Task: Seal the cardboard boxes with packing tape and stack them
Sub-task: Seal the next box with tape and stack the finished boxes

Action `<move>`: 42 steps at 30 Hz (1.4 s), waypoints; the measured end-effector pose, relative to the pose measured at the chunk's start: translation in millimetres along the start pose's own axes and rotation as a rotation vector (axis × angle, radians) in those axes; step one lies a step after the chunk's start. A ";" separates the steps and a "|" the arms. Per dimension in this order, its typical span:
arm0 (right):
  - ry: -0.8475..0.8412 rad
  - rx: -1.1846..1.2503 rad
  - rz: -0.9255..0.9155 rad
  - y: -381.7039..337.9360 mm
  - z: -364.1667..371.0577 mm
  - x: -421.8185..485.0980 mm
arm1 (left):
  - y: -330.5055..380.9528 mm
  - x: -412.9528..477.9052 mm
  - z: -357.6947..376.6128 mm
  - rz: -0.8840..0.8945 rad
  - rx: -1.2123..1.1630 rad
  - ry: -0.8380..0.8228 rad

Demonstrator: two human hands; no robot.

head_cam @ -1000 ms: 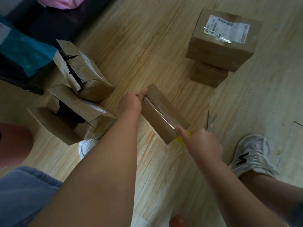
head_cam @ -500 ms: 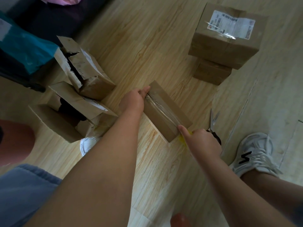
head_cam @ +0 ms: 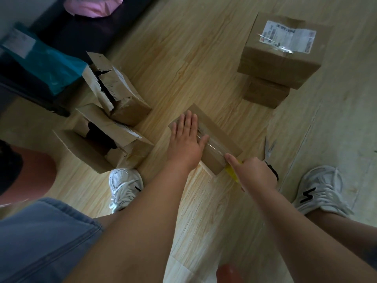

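The left hand's fingers (head_cam: 188, 123) are lying straight and close together, pressing flat on the top of the small cardboard box (head_cam: 219, 132), while the thumb is stretching out sideways onto the strip of clear tape (head_cam: 214, 147) running along the box's top. The left hand (head_cam: 185, 139) is covering the far-left half of that top. At the near end of the box, the right hand (head_cam: 254, 173) is pointing its index finger forward, the tip touching the tape at the box's near edge; its other fingers are curling around a yellow object (head_cam: 232, 173), most of which is hiding under the hand, so what it is cannot be told.

The box is sitting on the wooden floor (head_cam: 183, 64), lying diagonally between the person's two white sneakers, the left one (head_cam: 124, 185) and the right one (head_cam: 320, 190). Scissors (head_cam: 269, 151) are lying on the floor just beside the box's right side, their handles partly hiding behind the right hand.

Further out, two closed boxes are standing stacked at the upper right: a labelled box (head_cam: 279, 58) is resting on a smaller lower box (head_cam: 265, 93). To the left, two open boxes are sitting close together, one torn and tilting (head_cam: 122, 94), the other (head_cam: 106, 146) beside the left sneaker. Beyond them a teal bag (head_cam: 49, 66) and a pink cloth (head_cam: 91, 7) are lying on dark furniture.
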State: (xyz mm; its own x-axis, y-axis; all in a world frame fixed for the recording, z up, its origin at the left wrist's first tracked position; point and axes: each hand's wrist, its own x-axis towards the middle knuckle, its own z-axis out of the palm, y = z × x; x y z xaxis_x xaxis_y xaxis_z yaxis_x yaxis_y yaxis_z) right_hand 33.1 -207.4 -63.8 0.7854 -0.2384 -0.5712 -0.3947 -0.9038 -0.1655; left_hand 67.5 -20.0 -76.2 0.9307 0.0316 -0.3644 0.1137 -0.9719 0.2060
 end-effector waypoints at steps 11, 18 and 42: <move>-0.040 0.098 0.020 -19.6 -17.5 21.2 | -0.3 25.0 -16.5 -0.002 -0.022 -0.012; -0.076 0.177 0.069 -18.0 -17.4 19.8 | 12.3 -19.8 -9.8 0.188 -0.134 -0.031; -0.197 0.270 -0.061 -14.3 -16.4 26.0 | 19.5 -44.8 -5.6 0.276 0.007 -0.069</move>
State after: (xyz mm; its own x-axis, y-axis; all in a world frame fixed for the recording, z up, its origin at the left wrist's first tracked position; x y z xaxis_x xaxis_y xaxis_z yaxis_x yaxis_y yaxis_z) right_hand 67.1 -206.5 -63.1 0.7148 -0.0898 -0.6935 -0.4823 -0.7814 -0.3960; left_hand 30.0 -39.0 -50.7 0.9000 -0.2505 -0.3568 -0.1437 -0.9431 0.2998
